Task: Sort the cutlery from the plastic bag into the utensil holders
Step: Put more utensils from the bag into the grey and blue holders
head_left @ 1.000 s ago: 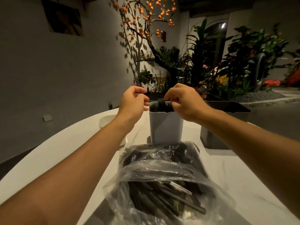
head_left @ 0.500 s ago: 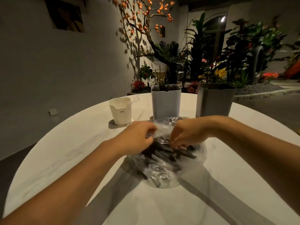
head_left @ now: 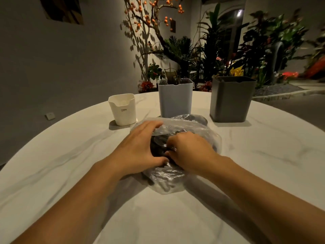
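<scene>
Resting on the plastic bag, left hand fingers spread, right hand fingers curled, apparently pinching cutlery.

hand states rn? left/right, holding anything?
Left hand: open, fingers spread on the plastic bag.
Right hand: fingers curled into the bag; what it grips cannot be told.

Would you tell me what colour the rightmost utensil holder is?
Dark grey, seen in the head view: the rightmost holder.

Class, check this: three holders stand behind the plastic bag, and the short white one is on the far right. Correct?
Not quite. The head view shows the short white holder on the far left; the dark grey holder is on the far right. Three holders do stand behind the plastic bag.
</scene>
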### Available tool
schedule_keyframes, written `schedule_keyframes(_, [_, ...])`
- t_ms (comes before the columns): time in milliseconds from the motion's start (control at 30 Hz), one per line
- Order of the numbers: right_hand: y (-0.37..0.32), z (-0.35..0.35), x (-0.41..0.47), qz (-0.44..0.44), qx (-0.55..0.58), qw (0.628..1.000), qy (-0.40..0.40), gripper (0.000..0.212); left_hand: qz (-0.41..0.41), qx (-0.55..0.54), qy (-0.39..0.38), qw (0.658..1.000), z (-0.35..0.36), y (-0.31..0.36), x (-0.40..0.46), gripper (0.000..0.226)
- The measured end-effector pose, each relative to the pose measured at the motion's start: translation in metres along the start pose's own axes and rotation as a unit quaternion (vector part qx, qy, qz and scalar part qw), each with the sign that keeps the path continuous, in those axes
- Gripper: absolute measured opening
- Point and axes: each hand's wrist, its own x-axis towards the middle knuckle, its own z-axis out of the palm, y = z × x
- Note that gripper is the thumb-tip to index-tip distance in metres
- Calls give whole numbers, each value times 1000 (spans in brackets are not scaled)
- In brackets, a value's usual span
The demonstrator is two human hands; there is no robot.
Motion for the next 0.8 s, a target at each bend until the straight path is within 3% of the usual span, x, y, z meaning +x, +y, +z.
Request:
schedule_keyframes(100, [6, 5, -4, -29, 4, 998, 51, 21, -4, 36, -9, 999, -2, -6, -3, 54])
schedule_keyframes(200, [9, 3, -9, -38, 3, 997, 61, 22, -2, 60, -13, 998, 4, -4, -5, 40])
schedule_keyframes(600, [9, 3, -15, 10, 21, 1000, -8, 15, -31, 41, 40, 998, 13, 2, -9, 41])
schedule_keyframes(800, [-5, 5, -15, 9, -13, 999, 30, 41, -44, 13, 54, 997, 14, 5, -9, 48])
